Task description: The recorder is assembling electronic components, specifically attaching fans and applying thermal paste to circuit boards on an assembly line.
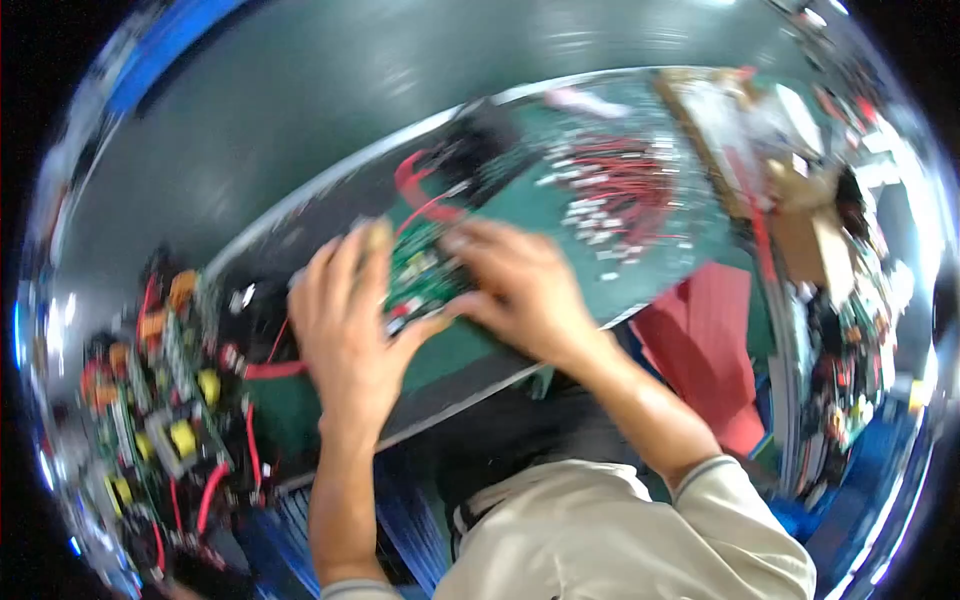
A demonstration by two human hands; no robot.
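Observation:
A green circuit board (425,275) with small components lies between my two hands over the workbench. My left hand (345,300) is closed on the board's left side, fingers along its edge and thumb at its near edge. From the right, my right hand (520,285) grips the opposite side, its thumb near the left thumb. Red wires (425,205) run from the board's far side, by a blurred black object (485,145). A thicker red cable (275,370) reaches my left hand from the left. Motion blur hides fine detail.
Red wire leads with white connectors (620,195) lie spread on the green mat at right. Several assembled circuit boards (165,410) with red cables crowd the left. Red sheets (705,350) sit by the bench's near right edge. A cardboard box (815,245) and more boards (850,370) stand far right.

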